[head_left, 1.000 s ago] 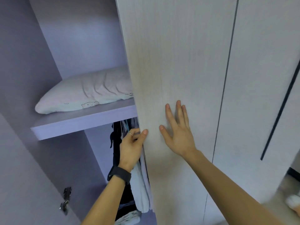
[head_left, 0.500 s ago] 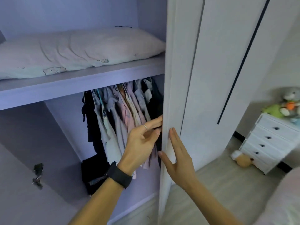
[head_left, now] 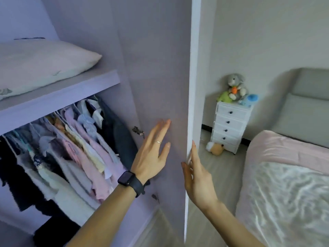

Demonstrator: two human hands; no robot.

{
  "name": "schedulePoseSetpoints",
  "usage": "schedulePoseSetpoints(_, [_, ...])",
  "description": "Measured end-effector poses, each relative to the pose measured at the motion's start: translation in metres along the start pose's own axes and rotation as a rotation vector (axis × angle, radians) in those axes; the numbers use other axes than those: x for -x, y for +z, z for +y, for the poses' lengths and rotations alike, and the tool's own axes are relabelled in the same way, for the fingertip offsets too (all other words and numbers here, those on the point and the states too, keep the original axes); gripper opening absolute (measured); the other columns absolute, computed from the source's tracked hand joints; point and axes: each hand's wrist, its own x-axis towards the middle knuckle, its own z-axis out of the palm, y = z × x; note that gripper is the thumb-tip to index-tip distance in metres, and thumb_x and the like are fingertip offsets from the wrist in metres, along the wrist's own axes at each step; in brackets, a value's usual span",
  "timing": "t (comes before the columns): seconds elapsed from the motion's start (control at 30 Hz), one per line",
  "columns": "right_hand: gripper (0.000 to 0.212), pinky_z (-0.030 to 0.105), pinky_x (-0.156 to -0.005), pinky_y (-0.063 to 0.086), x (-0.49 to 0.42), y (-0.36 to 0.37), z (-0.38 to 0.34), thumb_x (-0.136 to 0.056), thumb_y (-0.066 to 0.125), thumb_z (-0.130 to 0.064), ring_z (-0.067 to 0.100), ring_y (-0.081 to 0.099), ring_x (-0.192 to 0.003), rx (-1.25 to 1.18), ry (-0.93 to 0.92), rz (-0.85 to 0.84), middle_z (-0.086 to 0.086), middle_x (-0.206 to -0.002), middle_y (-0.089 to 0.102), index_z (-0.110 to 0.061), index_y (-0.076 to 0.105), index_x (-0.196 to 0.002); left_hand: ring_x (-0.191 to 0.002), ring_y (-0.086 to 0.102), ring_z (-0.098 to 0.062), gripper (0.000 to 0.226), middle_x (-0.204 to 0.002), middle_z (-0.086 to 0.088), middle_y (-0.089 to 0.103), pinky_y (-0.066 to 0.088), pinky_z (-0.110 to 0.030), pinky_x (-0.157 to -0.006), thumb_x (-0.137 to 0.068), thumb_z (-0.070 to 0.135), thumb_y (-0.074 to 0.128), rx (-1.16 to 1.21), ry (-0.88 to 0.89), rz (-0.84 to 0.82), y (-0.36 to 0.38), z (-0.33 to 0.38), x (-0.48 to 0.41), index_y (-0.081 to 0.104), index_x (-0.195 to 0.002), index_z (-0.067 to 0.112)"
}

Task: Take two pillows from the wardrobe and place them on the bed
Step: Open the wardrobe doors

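A pale pillow (head_left: 44,66) with small printed figures lies on the upper wardrobe shelf (head_left: 58,97) at the left. The right wardrobe door (head_left: 160,68) stands swung wide open, its lilac inner face toward me. My left hand (head_left: 153,150), with a ring and a dark watch, lies flat with straight fingers against that inner face. My right hand (head_left: 195,177) touches the door's white outer edge with straight fingers. The bed (head_left: 288,184) with a pink, shiny cover is at the right.
Clothes (head_left: 71,154) hang on a rail under the shelf. A white chest of drawers (head_left: 231,125) topped with plush toys (head_left: 236,90) stands against the far wall, another toy (head_left: 216,147) on the floor beside it. A grey headboard (head_left: 306,102) rises behind the bed.
The door has swung from nearly closed to wide open. My left hand moved from its edge to its inner face, my right hand from its front to its edge. The bed came into view.
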Motion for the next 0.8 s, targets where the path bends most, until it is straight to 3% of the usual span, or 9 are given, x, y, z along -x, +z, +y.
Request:
schedulePoseSetpoints(0.07, [0.078, 0.028, -0.066, 0.049, -0.009, -0.010, 0.007, -0.106, 0.045, -0.028, 0.011, 0.061, -0.070, -0.019, 0.060, 0.041, -0.015, -0.082, 0.060, -0.063, -0.010, -0.149, -0.145, 0.035, -0.029, 0.072, -0.166, 0.007, 0.014, 0.040, -0.049, -0.112, -0.101, 0.035, 0.051, -0.164, 0.072, -0.019, 0.020, -0.009, -0.011, 0.006, -0.158, 0.040])
schedulePoseSetpoints(0.13, [0.076, 0.027, -0.070, 0.046, -0.020, -0.018, 0.013, -0.107, 0.042, -0.027, 0.011, 0.060, -0.075, -0.016, 0.104, 0.077, -0.019, -0.095, 0.060, -0.063, -0.010, -0.149, -0.147, 0.027, -0.040, 0.080, -0.168, 0.002, 0.008, 0.031, -0.060, -0.114, -0.099, 0.040, 0.054, -0.267, 0.102, -0.028, 0.040, -0.017, -0.021, -0.001, -0.158, 0.040])
schedulePoseSetpoints(0.2, [0.076, 0.027, -0.075, 0.045, -0.029, -0.025, 0.017, -0.107, 0.040, -0.028, 0.009, 0.061, -0.083, -0.001, 0.128, 0.111, -0.018, -0.105, 0.059, -0.066, -0.013, -0.146, -0.148, 0.022, -0.044, 0.086, -0.169, -0.001, 0.003, 0.025, -0.063, -0.114, -0.097, 0.041, 0.058, -0.285, 0.092, -0.039, 0.057, -0.021, -0.031, -0.004, -0.158, 0.040])
schedulePoseSetpoints(0.33, [0.074, 0.023, -0.081, 0.046, -0.047, -0.032, 0.027, -0.108, 0.038, -0.028, 0.006, 0.064, -0.097, 0.007, 0.172, 0.148, -0.013, -0.131, 0.060, -0.067, -0.012, -0.146, -0.147, 0.029, -0.041, 0.092, -0.168, -0.005, -0.001, 0.030, -0.064, -0.111, -0.095, 0.036, 0.062, -0.276, 0.072, -0.044, 0.082, -0.020, -0.046, -0.004, -0.158, 0.036])
schedulePoseSetpoints(0.4, [0.073, 0.007, -0.078, 0.042, -0.057, -0.037, 0.032, -0.108, 0.038, -0.022, -0.007, 0.060, -0.099, 0.001, 0.185, 0.167, -0.026, -0.124, 0.057, -0.060, -0.009, -0.150, -0.147, 0.029, -0.042, 0.087, -0.168, -0.005, 0.000, 0.033, -0.066, -0.109, -0.097, 0.032, 0.060, -0.290, 0.055, -0.031, 0.090, -0.015, -0.054, -0.001, -0.159, 0.034])
schedulePoseSetpoints(0.5, [0.072, 0.001, -0.075, 0.040, -0.076, -0.050, 0.040, -0.108, 0.038, -0.015, -0.017, 0.055, -0.095, 0.012, 0.221, 0.167, -0.033, -0.113, 0.051, -0.050, -0.004, -0.154, -0.145, 0.031, -0.043, 0.084, -0.168, -0.004, 0.001, 0.037, -0.066, -0.106, -0.097, 0.023, 0.058, -0.340, 0.043, -0.028, 0.100, -0.009, -0.066, 0.002, -0.159, 0.033])
schedulePoseSetpoints(0.67, [0.070, 0.006, -0.064, 0.042, -0.099, -0.062, 0.053, -0.108, 0.036, -0.019, 0.001, 0.061, -0.083, 0.069, 0.261, 0.159, -0.012, -0.125, 0.061, -0.051, -0.004, -0.155, -0.147, 0.027, -0.040, 0.097, -0.168, -0.002, -0.008, 0.036, -0.066, -0.106, -0.090, 0.009, 0.062, -0.427, 0.033, -0.077, 0.108, -0.013, -0.083, -0.002, -0.158, 0.035])
schedulePoseSetpoints(0.73, [0.071, 0.013, -0.064, 0.044, -0.104, -0.060, 0.059, -0.107, 0.036, -0.017, 0.022, 0.064, -0.083, 0.098, 0.266, 0.173, 0.005, -0.116, 0.067, -0.046, -0.004, -0.158, -0.149, 0.022, -0.040, 0.104, -0.166, 0.000, -0.018, 0.033, -0.064, -0.108, -0.088, 0.005, 0.061, -0.431, 0.042, -0.099, 0.109, -0.015, -0.086, -0.011, -0.156, 0.037])
schedulePoseSetpoints(0.8, [0.071, 0.026, -0.069, 0.048, -0.107, -0.059, 0.064, -0.107, 0.037, -0.018, 0.032, 0.063, -0.081, 0.128, 0.285, 0.175, 0.013, -0.105, 0.069, -0.044, -0.004, -0.158, -0.150, 0.016, -0.040, 0.109, -0.163, 0.004, -0.026, 0.028, -0.060, -0.114, -0.088, 0.001, 0.056, -0.404, 0.052, -0.118, 0.108, -0.013, -0.087, -0.023, -0.151, 0.041])
